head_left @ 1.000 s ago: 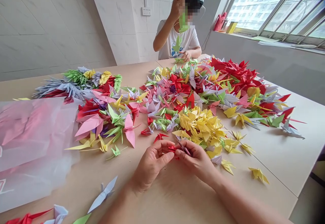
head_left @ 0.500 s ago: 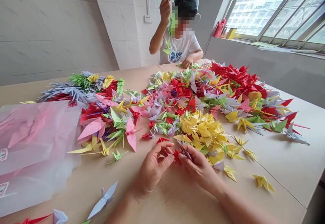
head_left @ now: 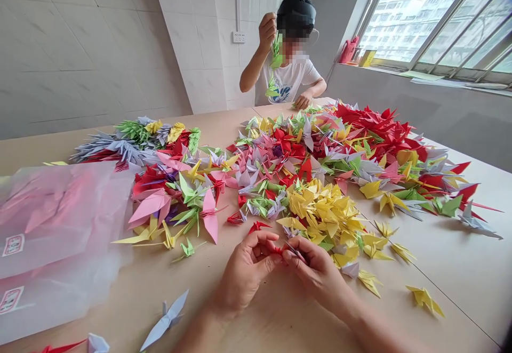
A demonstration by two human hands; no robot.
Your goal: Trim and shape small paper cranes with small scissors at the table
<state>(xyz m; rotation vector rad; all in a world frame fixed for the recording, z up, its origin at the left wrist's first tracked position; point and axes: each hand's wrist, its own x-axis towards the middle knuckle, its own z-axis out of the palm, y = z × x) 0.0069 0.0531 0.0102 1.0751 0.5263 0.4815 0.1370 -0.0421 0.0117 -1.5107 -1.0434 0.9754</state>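
Observation:
Just in front of me, my left hand pinches a small red paper crane between thumb and fingers. My right hand meets it from the other side, closed on a thin dark-grey tool that looks like tweezers; its tip reaches the crane. Most of the tool is hidden in my palm. Right behind my fingers lies another red crane. A heap of yellow paper cranes rises beyond my right hand.
Mixed paper cranes cover the table's middle, with a red pile at far right. Plastic bags lie at left. A white-blue crane rests near the front. Across the table, a person holds up a string of green cranes.
My left fingers have closed in on the red crane, and the grey tool in my right hand has tilted down toward it. The other person's raised hand is little changed.

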